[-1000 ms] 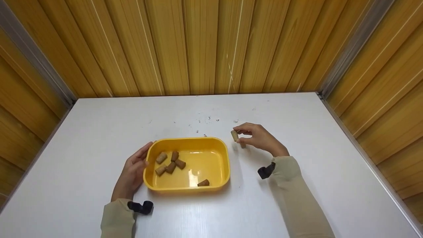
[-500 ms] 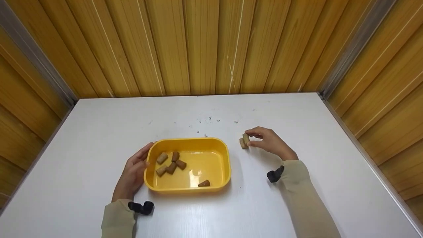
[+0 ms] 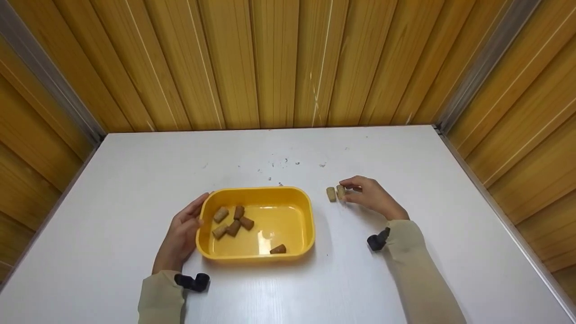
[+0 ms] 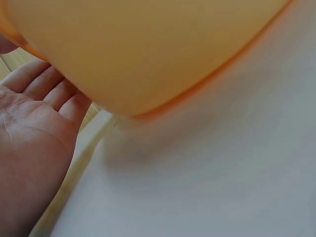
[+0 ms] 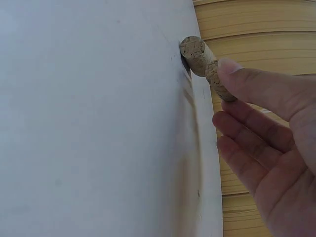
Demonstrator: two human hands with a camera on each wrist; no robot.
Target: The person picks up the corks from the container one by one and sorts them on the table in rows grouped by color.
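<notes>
A yellow plastic tray (image 3: 256, 258) with rounded corners stands on the white table. Several cork stoppers lie in it: a cluster with a dark cork stopper (image 3: 233, 227) at the left, and one brown cork stopper (image 3: 278, 249) near the front wall. My left hand (image 3: 177, 236) holds the tray's left side, thumb at the rim and fingers along the outer wall. To the right of the tray, my right hand (image 3: 371, 197) pinches a pale cork stopper (image 3: 340, 192) between thumb and fingers. Close beside that one, another pale cork stopper (image 3: 331, 194) stands on the table.
The white table (image 3: 288, 292) meets a wood-patterned wall (image 3: 270, 67) at the back, with similar panels at both sides. Small dark marks (image 3: 285, 160) dot the tabletop behind the tray.
My right hand has moved right and slightly towards me with its cork stopper, from left of the standing pale one to its right side. The left hand and tray have stayed put.
</notes>
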